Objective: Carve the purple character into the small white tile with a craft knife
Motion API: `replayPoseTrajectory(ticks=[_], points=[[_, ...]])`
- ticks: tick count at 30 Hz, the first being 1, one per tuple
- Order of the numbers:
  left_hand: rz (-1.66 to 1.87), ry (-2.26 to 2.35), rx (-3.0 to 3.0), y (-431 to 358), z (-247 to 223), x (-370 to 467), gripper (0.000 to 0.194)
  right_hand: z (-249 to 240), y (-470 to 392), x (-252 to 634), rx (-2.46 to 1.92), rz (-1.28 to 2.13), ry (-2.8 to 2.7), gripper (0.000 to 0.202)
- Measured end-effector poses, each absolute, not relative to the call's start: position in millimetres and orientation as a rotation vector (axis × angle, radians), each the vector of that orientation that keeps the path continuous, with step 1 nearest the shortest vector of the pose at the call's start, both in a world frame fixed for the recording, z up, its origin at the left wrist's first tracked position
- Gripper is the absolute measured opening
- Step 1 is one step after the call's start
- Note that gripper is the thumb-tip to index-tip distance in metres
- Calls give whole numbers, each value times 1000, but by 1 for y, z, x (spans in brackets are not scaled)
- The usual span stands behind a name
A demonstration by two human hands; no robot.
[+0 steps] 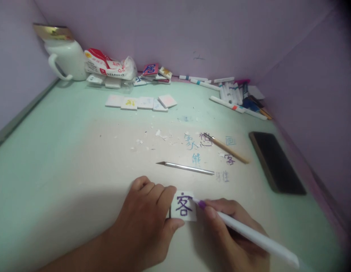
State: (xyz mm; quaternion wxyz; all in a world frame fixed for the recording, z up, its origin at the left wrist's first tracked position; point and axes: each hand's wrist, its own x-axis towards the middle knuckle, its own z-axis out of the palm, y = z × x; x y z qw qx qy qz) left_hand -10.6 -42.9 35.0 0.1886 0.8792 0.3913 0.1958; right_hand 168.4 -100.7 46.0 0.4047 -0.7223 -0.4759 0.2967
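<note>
Between the thumb and forefinger of my left hand (152, 219) is a small white square tile (193, 213), gripped at its left edge. A purple Chinese character covers its face. My right hand (234, 234) is closed around a white marker pen (257, 236) with a purple collar. The pen's tip meets or nearly meets the tile's upper right; exact contact is hard to make out. Just beyond the tile, a silver craft knife (189, 168) lies with its blade to the left. A wooden-handled brush (229, 149) rests behind it.
A dark phone (277, 162) lies at the right. White scraps (158, 133) and handwritten characters mark the table (64, 151). Several tiles (130, 102), a plastic packet (110, 66) and a white mug (67, 58) stand toward the back wall. Several markers (230, 92) are piled at back right.
</note>
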Motion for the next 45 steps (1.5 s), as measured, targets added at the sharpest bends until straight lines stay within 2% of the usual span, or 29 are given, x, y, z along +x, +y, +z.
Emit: replayPoseTrajectory(ticks=[14,20,30,45], points=[[547,1106,2465,-42,33,-10,22,50,-101,157,-1859,746,-1002,22],[556,1103,2459,-42,34,-11,21,48,-102,163,-1870,734,-1068,19],[577,1096,2453,-42,34,-10,22,42,-89,174,-1618,863,-1293,9],[561,1084,2432,-42,35,-11,17,38,-97,174,-1811,762,-1441,14]])
